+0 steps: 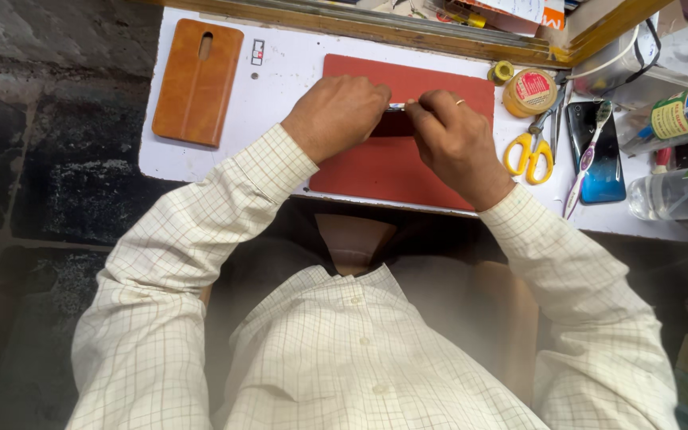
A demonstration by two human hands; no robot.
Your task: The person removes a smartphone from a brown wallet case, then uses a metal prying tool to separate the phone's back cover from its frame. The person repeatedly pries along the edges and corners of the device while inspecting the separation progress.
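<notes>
My left hand (pixel 334 115) and my right hand (pixel 451 143) meet over a red mat (pixel 376 171) on a white board (pixel 280 72). Between their fingertips they pinch a small thin metallic piece (pixel 396 106), with a dark part just under it, mostly hidden by the fingers. My right hand wears a ring. Both sleeves are pale checked cloth.
A brown leather phone cover (pixel 197 81) lies at the board's left. Right of the mat are a small tape roll (pixel 502 72), a round yellow tin (pixel 529 91), yellow-handled scissors (pixel 529 151), a dark phone (pixel 595 155) with a toothbrush (pixel 587 163) across it, and clear bottles (pixel 678 195).
</notes>
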